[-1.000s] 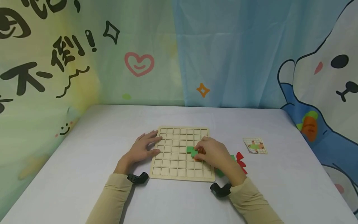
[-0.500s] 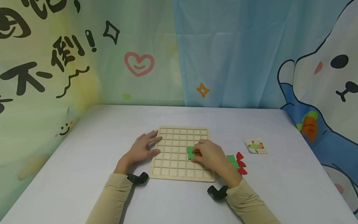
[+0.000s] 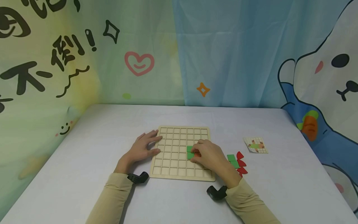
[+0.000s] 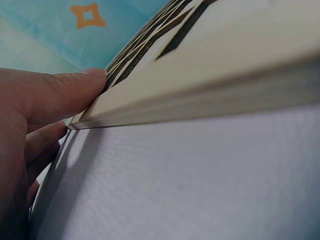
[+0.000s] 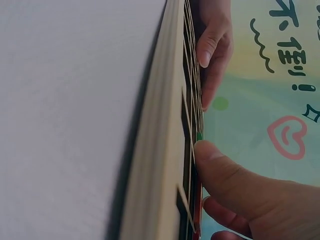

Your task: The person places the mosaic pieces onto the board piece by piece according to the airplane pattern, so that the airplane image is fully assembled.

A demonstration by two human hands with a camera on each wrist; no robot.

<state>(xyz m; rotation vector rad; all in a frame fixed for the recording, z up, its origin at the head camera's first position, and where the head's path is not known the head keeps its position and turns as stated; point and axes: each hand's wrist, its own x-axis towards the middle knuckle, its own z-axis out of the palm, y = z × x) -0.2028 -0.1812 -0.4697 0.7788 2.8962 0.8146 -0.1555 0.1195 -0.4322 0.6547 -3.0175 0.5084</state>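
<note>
A wooden grid board [image 3: 172, 171] lies on the white table. My left hand [image 3: 143, 147] rests at its left edge with fingers spread; in the left wrist view the thumb [image 4: 75, 92] lies on the rim. My right hand [image 3: 211, 155] is over the right half, pinching a green square tile [image 3: 190, 156] by its right side, down in the grid. Directly behind it sits another green tile [image 3: 189, 149]. Part of an orange-red piece [image 3: 197, 154] shows between the right thumb and fingers; the rest is hidden under the hand.
Right of the board lie loose green tiles [image 3: 234, 164] and several red rounded pieces [image 3: 241, 163]. Farther back is a small pattern card [image 3: 255, 146] with a curled corner. A printed curtain [image 3: 223, 56] hangs behind the table.
My right hand has shifted slightly left and forward, bringing the green tile into line in front of the other one. More loose pieces show beside the forearm. The left hand stays put.
</note>
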